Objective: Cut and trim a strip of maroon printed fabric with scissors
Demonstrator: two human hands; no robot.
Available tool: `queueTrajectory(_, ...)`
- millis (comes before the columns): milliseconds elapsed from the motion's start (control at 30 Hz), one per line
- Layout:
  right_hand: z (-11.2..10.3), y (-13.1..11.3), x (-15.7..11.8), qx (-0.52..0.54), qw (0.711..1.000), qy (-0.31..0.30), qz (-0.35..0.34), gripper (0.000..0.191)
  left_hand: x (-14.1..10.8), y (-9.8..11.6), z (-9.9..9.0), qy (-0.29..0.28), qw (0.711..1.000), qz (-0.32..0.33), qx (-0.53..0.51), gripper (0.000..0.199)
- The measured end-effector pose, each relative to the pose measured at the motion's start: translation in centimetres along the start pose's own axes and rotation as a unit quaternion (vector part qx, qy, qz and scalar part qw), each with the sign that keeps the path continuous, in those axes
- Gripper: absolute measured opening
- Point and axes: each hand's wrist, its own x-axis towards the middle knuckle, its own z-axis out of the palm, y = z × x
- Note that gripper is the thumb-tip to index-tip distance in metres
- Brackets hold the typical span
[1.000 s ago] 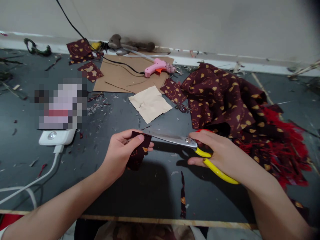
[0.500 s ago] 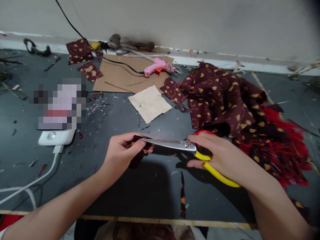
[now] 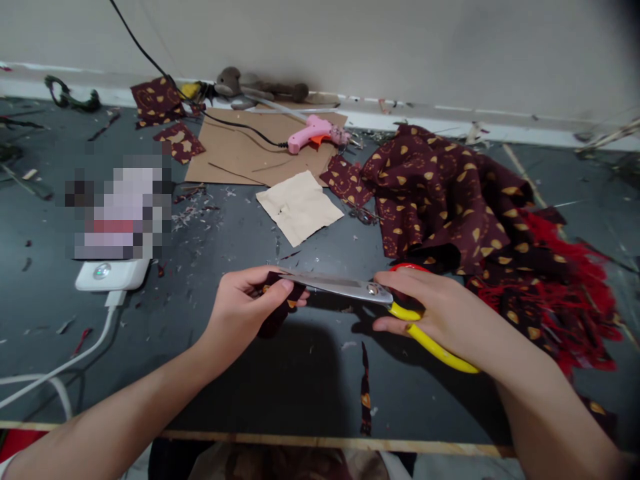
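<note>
Pinched between the thumb and fingers of my left hand (image 3: pixel 250 300) is a small piece of dark maroon fabric (image 3: pixel 274 320) with yellow print; part of it is hidden by the fingers. My right hand (image 3: pixel 430 300) grips a pair of scissors (image 3: pixel 345 288) with red and yellow handles. Their blades point left and their tips lie at the upper edge of the fabric, close to my left thumb. The blades look nearly closed. Below them a narrow fabric strip (image 3: pixel 366 390) lies on the dark table (image 3: pixel 300 393).
A cream square (image 3: pixel 300 208) lies ahead, before a cardboard sheet (image 3: pixel 240 157) bearing a pink glue gun (image 3: pixel 315 135). Crumpled maroon fabric (image 3: pixel 440 193) with red fringe (image 3: pixel 590 287) covers the right. At left sit a white charging device (image 3: pixel 113 275) and its cable (image 3: pixel 95 343). Scraps litter the table.
The scissor blades have closed slightly and shifted a little at the fabric's edge. Both hands have stayed almost in place.
</note>
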Motion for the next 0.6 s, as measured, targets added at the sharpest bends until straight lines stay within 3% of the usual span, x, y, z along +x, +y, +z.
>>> queueTrajectory(200, -0.03, 0.09, -0.08, -0.011, 1.0, 0.0, -0.004, 0.049, 0.03, -0.13, 0.03, 0.001, 0.999, -0.02, -0.028, 0.011)
queueTrajectory(367, -0.12, 0.35, -0.12, 0.008, 0.999, 0.036, 0.015, 0.047, 0.03, 0.0, -0.03, 0.016, 0.998, -0.039, -0.054, 0.018)
queueTrajectory(600, -0.38, 0.2, 0.14, 0.003, 0.999, 0.017, 0.041, 0.062, 0.3, 0.24, 0.03, 0.039, 0.995, -0.042, -0.086, 0.019)
